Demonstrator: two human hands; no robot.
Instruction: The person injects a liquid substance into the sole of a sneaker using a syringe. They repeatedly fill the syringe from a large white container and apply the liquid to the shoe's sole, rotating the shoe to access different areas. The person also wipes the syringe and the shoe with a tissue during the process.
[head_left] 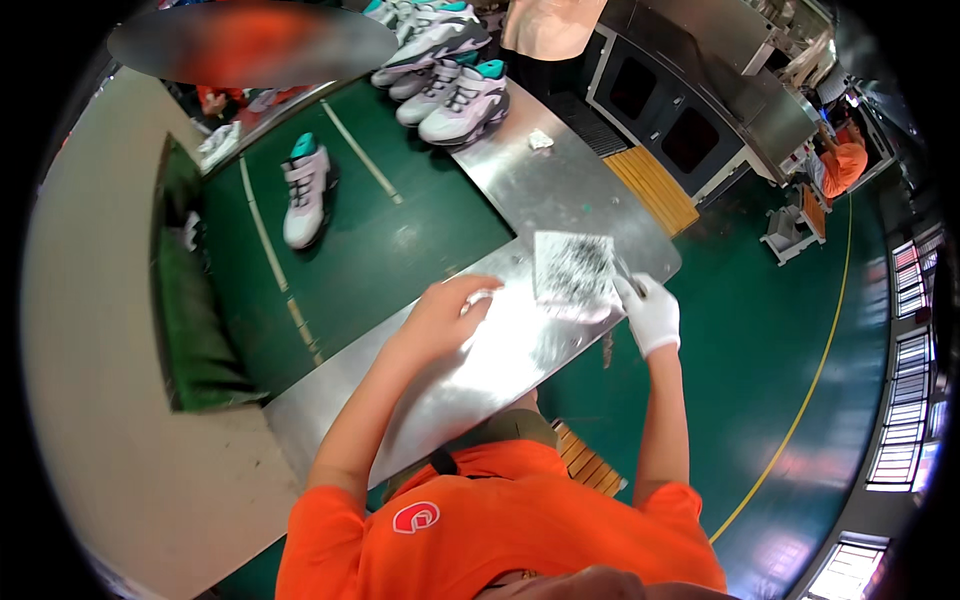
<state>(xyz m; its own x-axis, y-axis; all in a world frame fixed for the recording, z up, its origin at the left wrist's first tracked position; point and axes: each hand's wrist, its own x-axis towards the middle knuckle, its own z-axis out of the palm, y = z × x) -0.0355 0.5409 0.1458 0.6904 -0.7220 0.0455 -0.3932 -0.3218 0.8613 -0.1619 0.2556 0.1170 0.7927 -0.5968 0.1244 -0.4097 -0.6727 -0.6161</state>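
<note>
My left hand is bare and lies on the steel table with its fingers curled; something small and pale shows at the fingertips, but glare hides what it is. My right hand, in a white glove, grips a thin dark tool whose tip points at a white sheet smeared with black marks. The sheet lies flat on the steel between my hands, closer to the right one.
A white and teal sneaker lies on the green belt, with several more at the back. A grey machine with dark windows stands beyond a wooden step. Another worker in orange is far right.
</note>
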